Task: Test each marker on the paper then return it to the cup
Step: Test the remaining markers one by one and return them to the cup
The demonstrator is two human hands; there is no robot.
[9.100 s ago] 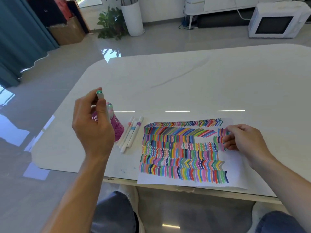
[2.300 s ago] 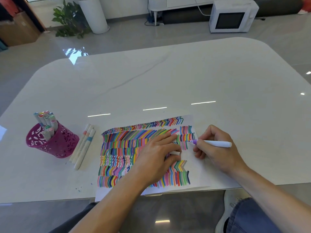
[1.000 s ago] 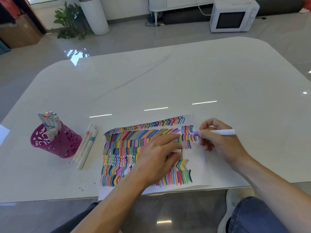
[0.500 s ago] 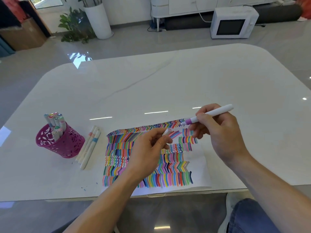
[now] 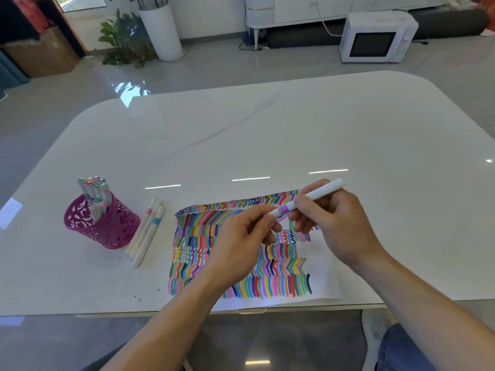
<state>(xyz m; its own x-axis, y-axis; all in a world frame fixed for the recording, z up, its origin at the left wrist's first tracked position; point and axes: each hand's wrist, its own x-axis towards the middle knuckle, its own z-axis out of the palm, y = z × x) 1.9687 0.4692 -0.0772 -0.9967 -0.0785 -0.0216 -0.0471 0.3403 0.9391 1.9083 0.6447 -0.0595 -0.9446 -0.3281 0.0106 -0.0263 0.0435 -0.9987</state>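
Holding a marker [image 5: 318,195] with both hands, I have it up above the paper [image 5: 325,266]. My right hand [image 5: 334,226] has its grip curled tight round the white body. My left hand [image 5: 241,245] has a small grip: thumb and finger pinch the white end next to the purple band. The marker slants, and its far end points up and to the right.

The paper lies at the near edge of the table [image 5: 267,135], right under my hands. It is almost full of rows of little coloured marks, with some bare white down its right side.

To the left of the paper, three white markers [image 5: 148,234] lie side by side on the table. Just beside them, further left, stands the pink cup [image 5: 107,226] with holes cut in its wall. A bunch of markers [image 5: 93,191] stands in it with the coloured ends up.

Past the table, on the shiny floor, I see a white microwave [image 5: 375,36] on the right, a green plant [image 5: 123,41] next to a tall white pot [image 5: 162,33], and a brown box [image 5: 40,54] far left.
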